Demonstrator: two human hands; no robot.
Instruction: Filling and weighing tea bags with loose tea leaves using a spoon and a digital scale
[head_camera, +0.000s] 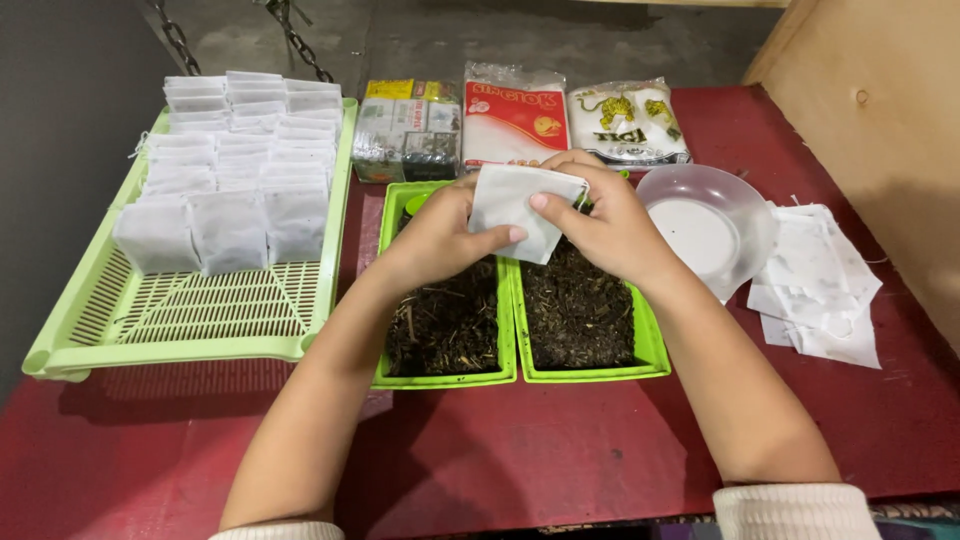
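Holding one white pouch (522, 208) between both hands, above the far ends of two green trays (508, 330) of dark dried leaf. My left hand (438, 232) grips its left edge, thumb pressed on the front face. My right hand (605, 222) clasps its right side, thumb also on the front, fingers curled behind.

Left: a slotted green basket (190, 320), its far half stacked with rows of filled pouches (235, 160).

Far edge of the red table (560, 450): three packets (515, 122), side by side.

Right: a clear bowl (712, 232), tilted, just beside the right tray, and beyond it a loose pile of flat pouches (820, 285).

Sleeves: cream cuffs at both wrists.
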